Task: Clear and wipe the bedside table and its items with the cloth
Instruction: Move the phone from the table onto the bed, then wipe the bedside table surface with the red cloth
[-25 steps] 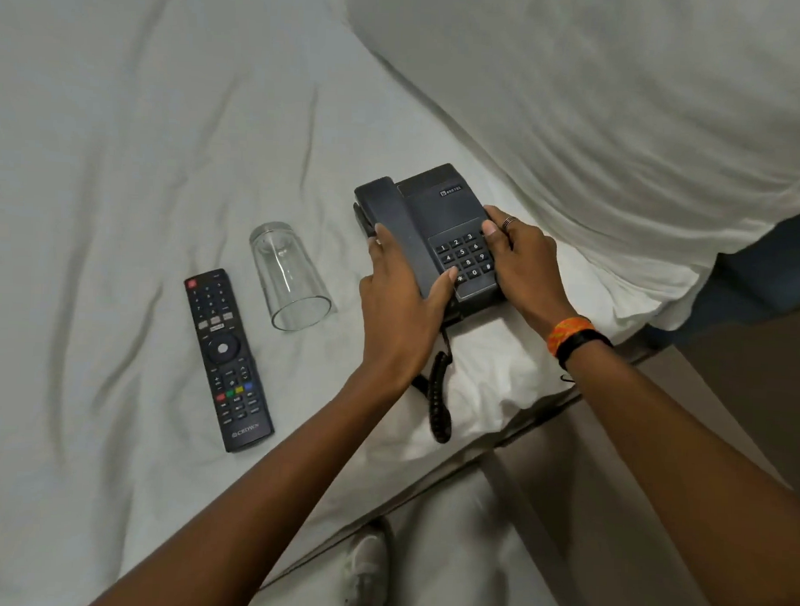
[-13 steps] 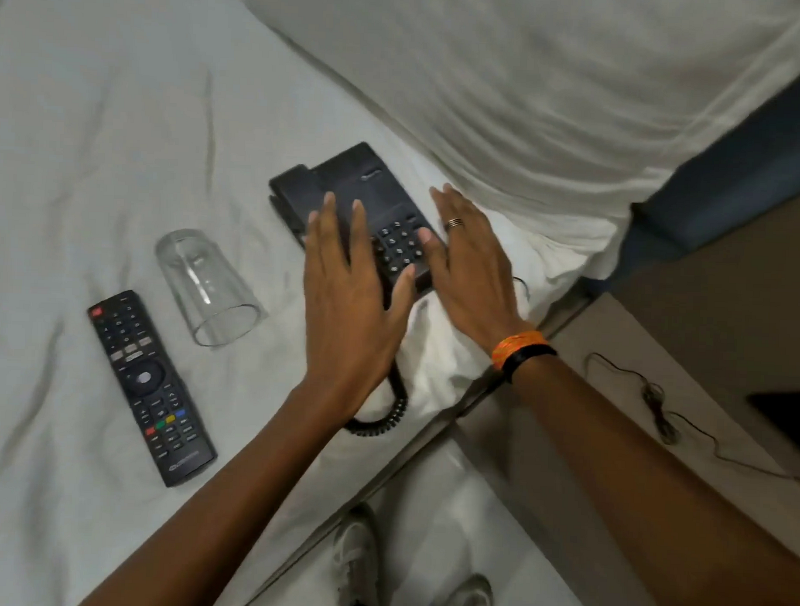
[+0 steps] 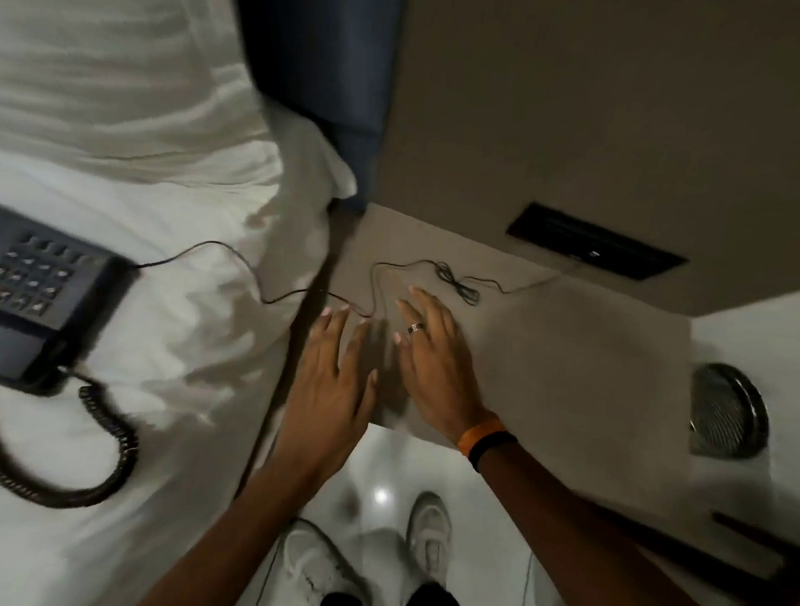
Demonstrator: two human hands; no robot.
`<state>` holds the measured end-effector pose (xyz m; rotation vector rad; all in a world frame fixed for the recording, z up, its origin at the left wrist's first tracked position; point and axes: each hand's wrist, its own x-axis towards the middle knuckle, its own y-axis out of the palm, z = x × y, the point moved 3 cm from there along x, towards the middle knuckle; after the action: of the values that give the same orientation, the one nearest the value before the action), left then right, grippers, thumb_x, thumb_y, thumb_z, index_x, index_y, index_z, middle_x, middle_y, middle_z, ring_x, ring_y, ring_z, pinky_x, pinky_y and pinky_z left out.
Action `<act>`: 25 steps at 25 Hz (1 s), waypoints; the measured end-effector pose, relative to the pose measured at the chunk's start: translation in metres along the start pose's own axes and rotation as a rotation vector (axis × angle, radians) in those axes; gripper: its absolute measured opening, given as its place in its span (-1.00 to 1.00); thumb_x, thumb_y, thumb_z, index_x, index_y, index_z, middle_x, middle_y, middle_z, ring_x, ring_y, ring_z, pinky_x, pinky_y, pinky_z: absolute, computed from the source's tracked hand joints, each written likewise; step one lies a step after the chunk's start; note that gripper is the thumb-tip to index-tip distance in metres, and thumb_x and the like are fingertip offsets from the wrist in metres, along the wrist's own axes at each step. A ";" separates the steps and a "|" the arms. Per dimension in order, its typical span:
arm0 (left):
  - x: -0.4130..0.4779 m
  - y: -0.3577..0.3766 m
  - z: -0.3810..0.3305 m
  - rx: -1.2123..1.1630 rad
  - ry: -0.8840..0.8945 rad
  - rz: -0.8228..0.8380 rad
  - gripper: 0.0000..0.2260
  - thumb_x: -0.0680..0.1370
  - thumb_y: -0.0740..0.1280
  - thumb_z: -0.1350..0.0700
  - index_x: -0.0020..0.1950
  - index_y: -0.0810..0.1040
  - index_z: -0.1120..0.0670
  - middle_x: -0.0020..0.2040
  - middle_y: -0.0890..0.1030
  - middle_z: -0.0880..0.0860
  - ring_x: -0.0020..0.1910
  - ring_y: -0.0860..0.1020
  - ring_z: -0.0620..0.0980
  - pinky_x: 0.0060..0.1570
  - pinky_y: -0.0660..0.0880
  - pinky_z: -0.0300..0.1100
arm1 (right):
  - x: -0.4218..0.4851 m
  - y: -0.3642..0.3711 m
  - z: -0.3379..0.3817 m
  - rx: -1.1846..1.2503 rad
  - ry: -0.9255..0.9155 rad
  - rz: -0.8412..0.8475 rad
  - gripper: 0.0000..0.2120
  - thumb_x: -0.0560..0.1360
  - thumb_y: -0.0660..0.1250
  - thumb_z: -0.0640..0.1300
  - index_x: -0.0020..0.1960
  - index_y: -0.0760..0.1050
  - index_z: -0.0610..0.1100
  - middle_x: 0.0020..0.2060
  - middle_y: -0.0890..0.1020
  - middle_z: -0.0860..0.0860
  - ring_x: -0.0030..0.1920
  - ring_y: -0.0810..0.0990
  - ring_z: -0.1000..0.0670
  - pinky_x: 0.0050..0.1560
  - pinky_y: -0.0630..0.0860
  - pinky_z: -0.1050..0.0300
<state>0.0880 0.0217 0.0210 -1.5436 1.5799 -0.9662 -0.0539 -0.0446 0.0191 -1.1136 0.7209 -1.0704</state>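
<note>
**Phone parked on the bed, hands back at the table**

Head view: both hands have let go of the telephone [image 3: 35, 299], which now lies on the bed [image 3: 183, 349] at the left. Its thin cable [image 3: 381, 275] trails back across the bedside table [image 3: 568, 376]. The left hand [image 3: 331, 386] and right hand [image 3: 436, 372] hover over the table's near edge, fingers straight, holding nothing. No cloth is in sight, so clearing looks nearly done and wiping is yet to start
</note>
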 end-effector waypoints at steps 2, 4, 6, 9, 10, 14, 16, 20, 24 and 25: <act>-0.008 0.040 -0.024 0.038 0.085 0.114 -0.46 0.67 0.08 -0.07 0.58 0.25 0.19 0.59 0.23 0.25 0.61 0.13 0.22 0.50 0.29 0.24 | -0.042 0.005 -0.049 -0.124 0.096 0.078 -0.57 0.61 0.29 -0.07 0.41 0.46 -0.25 0.41 0.49 -0.22 0.42 0.48 -0.18 0.36 0.52 -0.13; -0.014 0.078 -0.047 0.081 0.183 0.213 -0.43 0.67 0.08 -0.10 0.57 0.24 0.22 0.58 0.25 0.26 0.59 0.17 0.24 0.49 0.30 0.25 | -0.083 0.011 -0.093 -0.164 0.218 0.150 -0.55 0.64 0.20 -0.03 0.45 0.41 -0.24 0.45 0.45 -0.23 0.47 0.42 -0.19 0.41 0.46 -0.15; -0.017 0.111 -0.065 0.127 0.244 0.308 -0.39 0.67 0.00 -0.16 0.61 0.18 0.20 0.60 0.21 0.26 0.60 0.16 0.26 0.50 0.26 0.26 | -0.122 0.016 -0.130 -0.136 0.336 0.154 -0.51 0.66 0.05 0.00 0.47 0.39 -0.24 0.48 0.40 -0.24 0.50 0.36 -0.21 0.44 0.40 -0.20; -0.014 0.151 -0.090 0.173 0.306 0.412 -0.35 0.66 -0.07 -0.22 0.64 0.06 0.14 0.64 0.12 0.24 0.62 0.09 0.27 0.54 0.17 0.27 | -0.170 0.015 -0.175 -0.139 0.470 0.159 -0.46 0.66 -0.03 0.06 0.52 0.33 -0.20 0.51 0.35 -0.21 0.55 0.28 -0.20 0.51 0.27 -0.25; -0.013 0.158 -0.103 0.189 0.338 0.416 -0.35 0.66 -0.06 -0.23 0.65 0.06 0.13 0.63 0.13 0.24 0.61 0.10 0.28 0.54 0.16 0.26 | -0.185 0.012 -0.188 -0.155 0.497 0.154 -0.48 0.67 -0.01 0.06 0.51 0.34 -0.19 0.52 0.33 -0.21 0.56 0.25 -0.20 0.53 0.22 -0.26; -0.007 0.168 -0.176 0.211 0.455 0.413 -0.37 0.66 0.02 -0.20 0.63 0.14 0.13 0.61 0.21 0.22 0.59 0.18 0.27 0.53 0.21 0.24 | -0.231 -0.021 -0.224 -0.139 0.641 0.073 -0.51 0.68 0.04 0.07 0.48 0.38 -0.18 0.54 0.31 -0.22 0.59 0.19 -0.21 0.57 0.11 -0.28; -0.009 0.175 -0.229 0.205 0.535 0.409 -0.39 0.66 0.05 -0.18 0.62 0.16 0.13 0.61 0.22 0.21 0.60 0.18 0.25 0.54 0.20 0.22 | -0.257 -0.046 -0.241 -0.114 0.712 -0.043 -0.52 0.69 0.10 0.05 0.50 0.34 -0.21 0.53 0.31 -0.24 0.59 0.19 -0.22 0.57 0.13 -0.29; -0.033 0.211 -0.332 0.138 0.734 0.454 -0.42 0.68 0.07 -0.16 0.61 0.20 0.14 0.60 0.25 0.22 0.61 0.18 0.23 0.51 0.25 0.25 | -0.328 -0.095 -0.278 -0.078 0.918 -0.202 -0.51 0.66 0.20 -0.01 0.52 0.29 -0.17 0.56 0.27 -0.21 0.60 0.14 -0.18 0.60 0.07 -0.23; -0.093 0.249 -0.421 -0.013 1.051 0.344 -0.50 0.67 0.26 -0.03 0.52 0.38 0.22 0.52 0.38 0.27 0.54 0.31 0.26 0.43 0.35 0.25 | -0.424 -0.121 -0.308 -0.139 1.178 -0.301 -0.53 0.66 0.21 -0.02 0.51 0.32 -0.16 0.56 0.27 -0.19 0.60 0.16 -0.19 0.57 0.12 -0.25; -0.111 0.257 -0.442 -0.035 1.099 0.366 -0.51 0.67 0.25 -0.02 0.53 0.37 0.22 0.53 0.37 0.27 0.56 0.29 0.25 0.46 0.33 0.24 | -0.450 -0.124 -0.310 -0.158 1.238 -0.322 -0.53 0.66 0.19 -0.01 0.52 0.29 -0.15 0.55 0.28 -0.20 0.60 0.16 -0.20 0.57 0.13 -0.26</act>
<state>-0.4194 0.1475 -0.0020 -0.6332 2.4790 -1.6951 -0.5244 0.2604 0.0190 -0.5943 1.6329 -2.0226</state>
